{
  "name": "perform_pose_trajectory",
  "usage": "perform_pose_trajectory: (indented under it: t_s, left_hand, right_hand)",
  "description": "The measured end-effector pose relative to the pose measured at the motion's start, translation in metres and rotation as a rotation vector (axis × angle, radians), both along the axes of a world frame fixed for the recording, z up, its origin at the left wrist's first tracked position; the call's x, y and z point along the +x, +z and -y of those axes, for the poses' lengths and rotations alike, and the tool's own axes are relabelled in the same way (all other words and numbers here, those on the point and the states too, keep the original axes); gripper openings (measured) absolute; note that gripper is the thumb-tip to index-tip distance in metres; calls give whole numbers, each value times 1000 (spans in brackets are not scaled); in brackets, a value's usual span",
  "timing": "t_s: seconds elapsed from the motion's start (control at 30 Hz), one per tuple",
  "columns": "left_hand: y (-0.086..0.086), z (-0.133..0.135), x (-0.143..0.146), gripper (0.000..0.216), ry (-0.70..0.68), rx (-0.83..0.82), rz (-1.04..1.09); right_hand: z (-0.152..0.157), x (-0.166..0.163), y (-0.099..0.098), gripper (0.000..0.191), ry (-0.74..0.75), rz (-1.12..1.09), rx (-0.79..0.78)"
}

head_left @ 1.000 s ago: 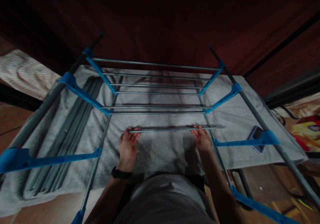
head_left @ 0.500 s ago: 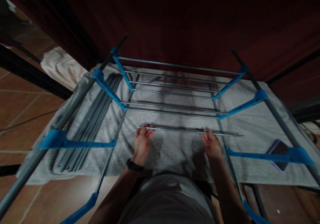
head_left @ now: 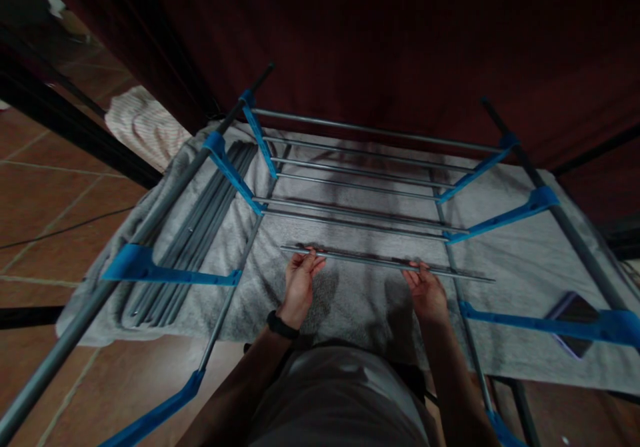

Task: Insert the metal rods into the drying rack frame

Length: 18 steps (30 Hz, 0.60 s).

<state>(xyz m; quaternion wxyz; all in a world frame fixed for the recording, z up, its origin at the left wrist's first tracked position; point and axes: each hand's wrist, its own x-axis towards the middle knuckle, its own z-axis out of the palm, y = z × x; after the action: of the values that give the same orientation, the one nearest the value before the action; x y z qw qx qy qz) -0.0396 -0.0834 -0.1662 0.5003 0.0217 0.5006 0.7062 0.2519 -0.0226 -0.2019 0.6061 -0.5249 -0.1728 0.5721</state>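
Note:
A thin grey metal rod (head_left: 367, 260) lies crosswise in both my hands, tilted slightly down to the right. My left hand (head_left: 300, 280) pinches it a little way in from its left end. Farther right, my right hand (head_left: 425, 290) has its fingers closed around the rod, whose right end sticks out past that hand. Around my hands stands a frame of grey tubes, with blue plastic brackets (head_left: 173, 274) on both sides. Several metal crossbars (head_left: 350, 221) span the brackets beyond the held rod.
Several loose grey tubes (head_left: 200, 227) lie in a bundle on the grey blanket (head_left: 300, 320) at the left. A phone (head_left: 575, 314) rests at the right, partly behind a blue bracket. A dark red curtain (head_left: 375, 47) hangs at the back.
My left hand has slid inward along the rod, so more of the left end shows. The view has shifted slightly, moving the frame rightward in the picture.

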Motion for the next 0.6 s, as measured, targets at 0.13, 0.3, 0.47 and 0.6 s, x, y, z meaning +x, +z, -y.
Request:
perform_pose_trajectory:
  t_s: [0.13,0.3,0.47,0.6]
  left_hand:
    - [-1,1,3,40,3,1,21]
    - [-2,1,9,36,-27,-2,18]
    - [-1,2,14,36,-60,0,19]
    - [2,3,16,39,-81,3,12]
  right_hand:
    - [2,-3,1,17,15,-9,-1]
    - [7,-12,1,19,47,-23,-8]
    - [11,-24,2,21,77,-43,-28]
    - [14,-31,3,18,80,-46,-50]
